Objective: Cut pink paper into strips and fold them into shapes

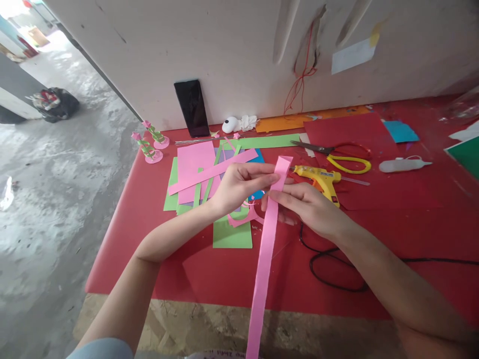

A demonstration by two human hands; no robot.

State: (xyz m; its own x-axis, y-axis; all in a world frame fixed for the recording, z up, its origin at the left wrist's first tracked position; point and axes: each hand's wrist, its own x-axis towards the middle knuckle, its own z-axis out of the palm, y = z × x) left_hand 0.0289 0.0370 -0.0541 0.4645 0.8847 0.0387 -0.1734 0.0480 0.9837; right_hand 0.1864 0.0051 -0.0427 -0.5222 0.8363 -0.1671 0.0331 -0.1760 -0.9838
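Head view, pinching hands (239,185), long paper strip (265,254)

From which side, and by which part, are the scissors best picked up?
Likely by the yellow handle loop, approached from the right: the scissors lie with their blades pointing left and that open loop at the right end.

From where I stand, this looks like a craft workspace: on the red tabletop (127,249), cut coloured paper (194,154) lies at nine o'clock from the middle, small paper flowers (145,147) at ten, a glue gun (318,174) and scissors (328,150) towards three. Bare grey floor (71,199) at nine and a stuffed black bag (62,107) farther out at ten lend it a rough workshop air.
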